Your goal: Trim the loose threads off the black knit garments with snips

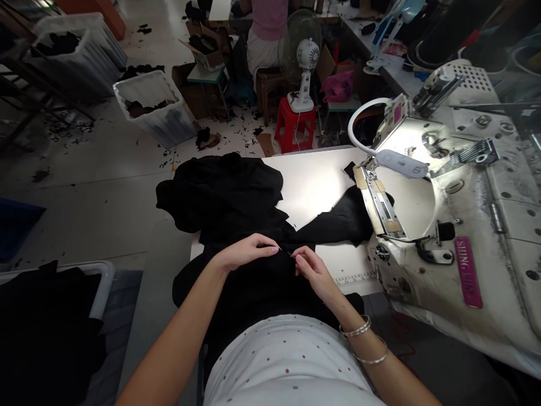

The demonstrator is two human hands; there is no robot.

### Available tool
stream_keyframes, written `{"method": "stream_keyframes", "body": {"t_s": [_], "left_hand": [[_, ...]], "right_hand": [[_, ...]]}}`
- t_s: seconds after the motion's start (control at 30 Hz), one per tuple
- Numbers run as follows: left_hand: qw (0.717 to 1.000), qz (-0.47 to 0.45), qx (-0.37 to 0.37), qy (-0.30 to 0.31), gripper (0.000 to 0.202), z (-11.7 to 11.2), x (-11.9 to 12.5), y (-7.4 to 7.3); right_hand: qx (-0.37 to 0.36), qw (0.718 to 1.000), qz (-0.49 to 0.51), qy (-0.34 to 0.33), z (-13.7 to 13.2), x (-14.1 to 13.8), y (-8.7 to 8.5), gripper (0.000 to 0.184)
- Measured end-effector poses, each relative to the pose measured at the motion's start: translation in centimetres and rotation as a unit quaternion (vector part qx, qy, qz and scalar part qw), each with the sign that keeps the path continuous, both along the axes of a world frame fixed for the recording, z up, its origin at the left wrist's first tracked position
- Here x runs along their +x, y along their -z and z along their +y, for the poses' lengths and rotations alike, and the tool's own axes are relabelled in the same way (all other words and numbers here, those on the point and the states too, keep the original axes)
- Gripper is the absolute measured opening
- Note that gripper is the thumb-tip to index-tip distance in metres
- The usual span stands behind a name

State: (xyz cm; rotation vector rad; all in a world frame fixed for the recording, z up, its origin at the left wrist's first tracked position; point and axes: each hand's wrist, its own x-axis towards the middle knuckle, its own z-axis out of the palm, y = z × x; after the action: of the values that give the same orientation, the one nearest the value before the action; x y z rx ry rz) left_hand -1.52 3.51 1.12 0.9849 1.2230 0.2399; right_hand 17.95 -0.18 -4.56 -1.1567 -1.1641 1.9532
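Black fabric (240, 192) lies in a loose heap across the white table in front of me, and part of it runs under the sewing machine (456, 225) on the right. Over the fabric, my left hand (249, 252) is closed, its thumb and forefinger pinched together. My right hand (311, 268), with bracelets on its wrist, is pinched shut a short way to the right. Between the two sets of fingertips runs a thin light strand (286, 251), like thread; its exact kind is too small to tell.
A small lamp (401, 163) lights the machine's sewing area. White crates (158, 113) with dark cloth stand on the scrap-strewn floor. Behind the table, a fan (302, 73) sits on a red stool (295, 127), and a seated person (268, 39) is beyond. Another bin (107, 293) holds black cloth at left.
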Motion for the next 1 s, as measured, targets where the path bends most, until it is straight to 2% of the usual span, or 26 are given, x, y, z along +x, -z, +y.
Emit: {"method": "stream_keyframes", "body": {"t_s": [0.4, 0.7, 1.0], "left_hand": [[1.000, 0.008, 0.016, 0.011, 0.022, 0.32, 0.43, -0.28], [1.000, 0.004, 0.020, 0.018, 0.023, 0.60, 0.63, -0.33], [1.000, -0.010, 0.019, 0.007, 0.020, 0.62, 0.57, -0.16]], "right_hand": [[0.097, 0.991, -0.091, 0.031, 0.54, -0.42, -0.73, 0.020], [0.113, 0.986, -0.111, 0.051, 0.77, -0.37, -0.97, 0.022], [0.104, 0.988, -0.088, 0.079, 0.67, -0.65, -0.49, 0.024]]}}
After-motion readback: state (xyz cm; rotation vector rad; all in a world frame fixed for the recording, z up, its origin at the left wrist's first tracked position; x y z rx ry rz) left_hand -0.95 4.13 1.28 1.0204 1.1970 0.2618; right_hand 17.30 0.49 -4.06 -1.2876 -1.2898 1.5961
